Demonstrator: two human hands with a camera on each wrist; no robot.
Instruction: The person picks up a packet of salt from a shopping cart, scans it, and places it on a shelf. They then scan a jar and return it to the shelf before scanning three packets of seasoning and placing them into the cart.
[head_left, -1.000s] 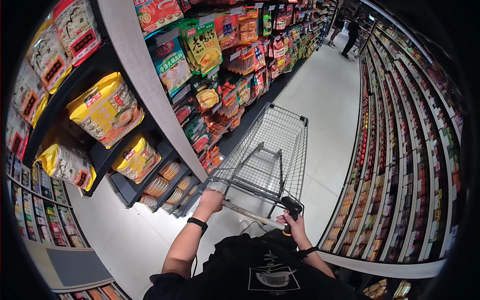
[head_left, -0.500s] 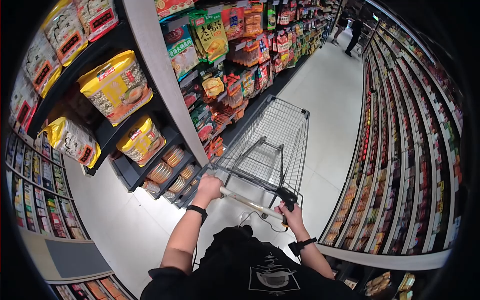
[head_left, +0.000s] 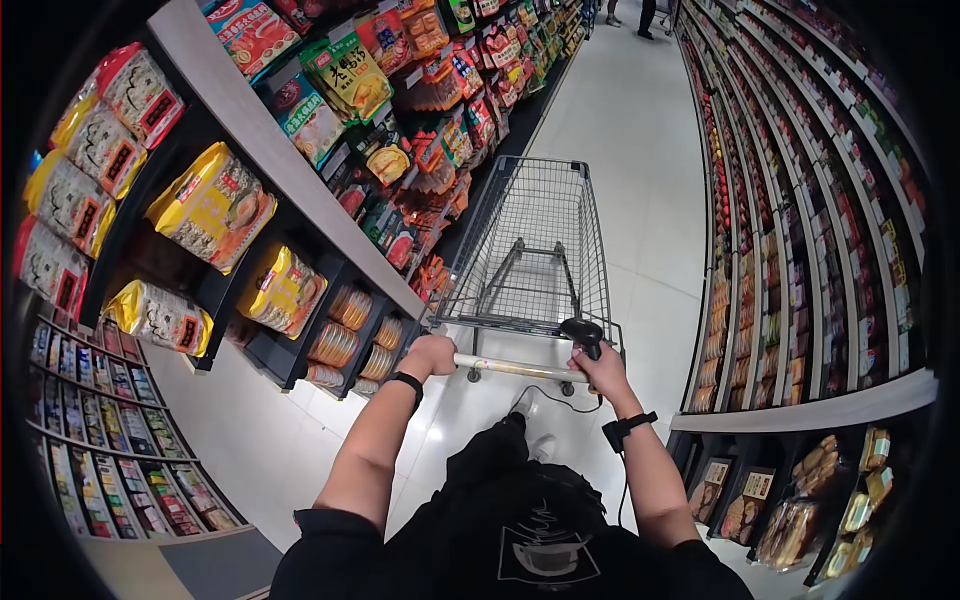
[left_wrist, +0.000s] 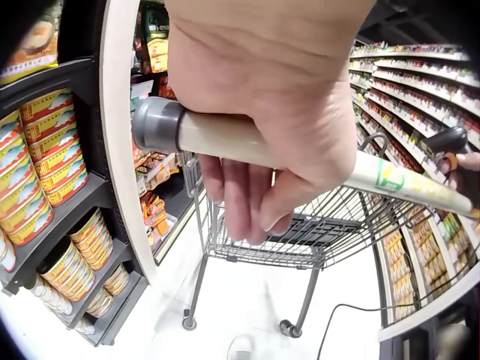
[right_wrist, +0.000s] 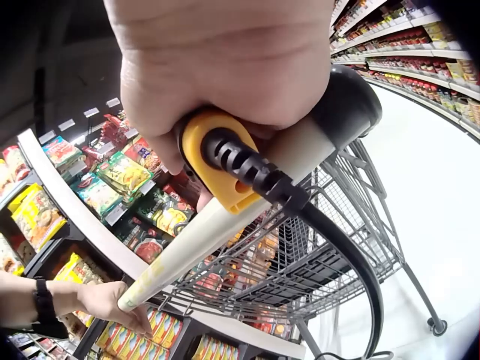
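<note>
In the head view an empty wire shopping cart [head_left: 588, 215] stands in front of the person. The left hand [head_left: 430, 355] grips the left part of its pale handle [head_left: 510, 368]; in the left wrist view that hand's [left_wrist: 262, 127] fingers and thumb curl round the bar near its grey end cap [left_wrist: 159, 124]. At the handle's right end the right hand [head_left: 602, 372] holds a black scanner-like device [head_left: 580, 332]. Its yellow base [right_wrist: 217, 161], with a black cable [right_wrist: 352, 259], lies against the bar in the right wrist view. The right fingers are partly hidden.
Hanging food packets [head_left: 345, 75] and a shelf of yellow noodle bags [head_left: 215, 205] line the left side. Long stocked shelves [head_left: 810, 230] run along the right. Pale aisle floor [head_left: 640, 130] extends ahead, with people's legs [head_left: 648, 18] at the far end.
The head view has turned and tipped down, so the far people are mostly cut off. The cart and handle now lie straighter before the person. Both hands keep their hold.
</note>
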